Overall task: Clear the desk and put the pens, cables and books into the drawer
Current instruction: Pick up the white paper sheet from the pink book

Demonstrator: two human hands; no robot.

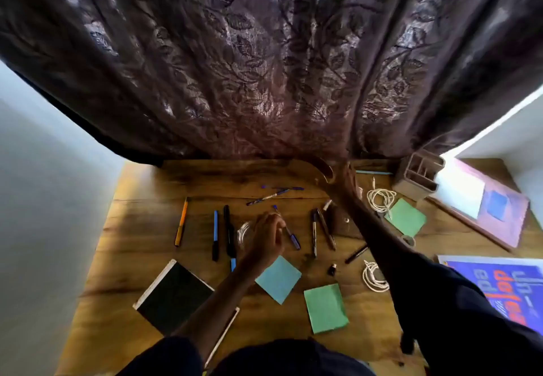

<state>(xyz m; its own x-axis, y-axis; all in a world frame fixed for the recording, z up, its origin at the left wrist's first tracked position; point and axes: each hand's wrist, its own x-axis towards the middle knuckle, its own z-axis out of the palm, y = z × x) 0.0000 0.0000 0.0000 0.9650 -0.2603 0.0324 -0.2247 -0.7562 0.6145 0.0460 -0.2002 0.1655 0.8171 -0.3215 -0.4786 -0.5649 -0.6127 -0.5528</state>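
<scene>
Pens (216, 234) lie on the grainy wooden desk (147, 228). I see the left hand (269, 240) pinching a slim purple pen (293, 239); for the right hand (345, 177), near the boxy wooden organizer (420, 176), I cannot tell the grip.

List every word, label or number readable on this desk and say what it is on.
Blue book: large orange-red letters, turned away, blurred and partly hidden by a sleeve; unreadable.
Black notebook, green sticky notes: no text shows.
Purple pen and other pens: any print too small to read.
</scene>
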